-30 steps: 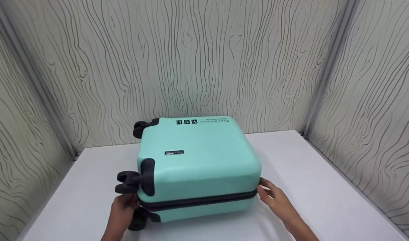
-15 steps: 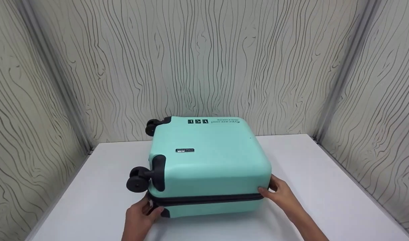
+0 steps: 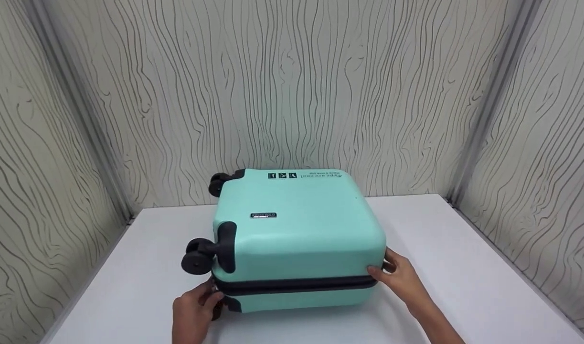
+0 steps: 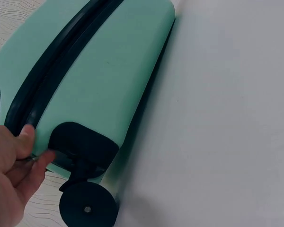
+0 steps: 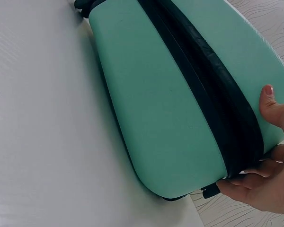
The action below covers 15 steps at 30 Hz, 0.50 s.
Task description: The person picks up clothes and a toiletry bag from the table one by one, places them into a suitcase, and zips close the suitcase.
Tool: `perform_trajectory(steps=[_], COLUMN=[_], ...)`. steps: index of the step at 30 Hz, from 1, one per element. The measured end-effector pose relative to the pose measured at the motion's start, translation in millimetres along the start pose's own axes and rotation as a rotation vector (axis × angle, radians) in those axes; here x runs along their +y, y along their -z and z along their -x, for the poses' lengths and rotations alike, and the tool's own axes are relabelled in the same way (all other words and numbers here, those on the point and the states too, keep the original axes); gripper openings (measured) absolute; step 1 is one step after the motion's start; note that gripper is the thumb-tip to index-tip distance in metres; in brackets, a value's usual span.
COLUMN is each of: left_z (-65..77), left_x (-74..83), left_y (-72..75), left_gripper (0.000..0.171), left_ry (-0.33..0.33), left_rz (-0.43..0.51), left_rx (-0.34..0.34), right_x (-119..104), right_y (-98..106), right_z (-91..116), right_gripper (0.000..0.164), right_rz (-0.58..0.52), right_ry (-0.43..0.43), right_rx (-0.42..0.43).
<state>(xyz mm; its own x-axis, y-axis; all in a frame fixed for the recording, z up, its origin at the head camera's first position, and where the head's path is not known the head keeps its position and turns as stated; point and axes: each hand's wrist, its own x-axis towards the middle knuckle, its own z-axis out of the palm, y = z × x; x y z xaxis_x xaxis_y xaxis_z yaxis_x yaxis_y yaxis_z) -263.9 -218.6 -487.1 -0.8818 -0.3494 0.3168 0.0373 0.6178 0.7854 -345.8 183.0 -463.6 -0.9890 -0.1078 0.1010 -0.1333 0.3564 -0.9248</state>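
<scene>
A mint-green hard-shell suitcase (image 3: 301, 229) lies flat on the table, its dark wheels (image 3: 197, 262) pointing left. A dark zipper band (image 3: 296, 285) runs round its side. At the near left corner my left hand (image 3: 194, 308) has thumb and fingers bent together by the zipper. In the left wrist view they pinch a small metal piece (image 4: 27, 159), which looks like a zipper pull and is mostly hidden. My right hand (image 3: 404, 279) grips the near right corner, thumb on the front shell and fingers round the side; in the right wrist view, the fingers (image 5: 248, 187) reach round the end.
The white table (image 3: 153, 253) extends on both sides of the suitcase. Wood-grain patterned panels (image 3: 292, 86) close off the back and both sides. A lower wheel (image 4: 87, 205) stands beside the left hand.
In the head view the suitcase shifted right during the first half second, then stayed nearly still. My left hand came out from behind the wheel, and its thumb slid left off the corner guard.
</scene>
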Motion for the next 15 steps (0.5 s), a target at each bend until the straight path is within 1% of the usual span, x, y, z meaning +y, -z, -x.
perform_trajectory(steps=[2,4,5,7,9,10,11,15], left_z=[1.6,2.7,3.3,4.6,6.0,6.6,7.2,10.0], left_x=[1.0,2.7,4.0,6.9,9.3,10.3,11.0,10.0], left_y=[1.7,2.2,2.2,1.1,-0.3,-0.9,-1.5,-2.8], left_gripper=[0.016,0.008,0.008,0.015,0.019,0.021,0.022,0.019], left_ry=[0.018,0.02,0.019,0.015,0.006,0.004,0.004,-0.001], left_rz=[-0.015,-0.052,-0.087,-0.164,-0.239,-0.271,-0.292,-0.31], left_rx=[0.002,-0.029,-0.058,-0.118,-0.151,-0.156,-0.147,-0.083], right_x=[0.2,-0.1,-0.1,-0.5,-0.9,-1.2,-1.5,-1.6], right_y=[0.2,0.5,0.8,1.4,2.0,2.1,2.0,0.4], right_z=[0.9,2.1,2.9,4.3,5.7,6.1,6.4,7.3], right_gripper=[0.077,0.077,0.077,0.077,0.076,0.075,0.075,0.072], right_rz=[0.007,0.008,0.013,0.012,0.007,0.006,0.004,0.012], right_ry=[0.002,0.006,0.007,0.012,0.027,0.037,0.049,0.08], right_rx=[0.003,0.008,0.01,0.012,0.014,0.017,0.018,0.024])
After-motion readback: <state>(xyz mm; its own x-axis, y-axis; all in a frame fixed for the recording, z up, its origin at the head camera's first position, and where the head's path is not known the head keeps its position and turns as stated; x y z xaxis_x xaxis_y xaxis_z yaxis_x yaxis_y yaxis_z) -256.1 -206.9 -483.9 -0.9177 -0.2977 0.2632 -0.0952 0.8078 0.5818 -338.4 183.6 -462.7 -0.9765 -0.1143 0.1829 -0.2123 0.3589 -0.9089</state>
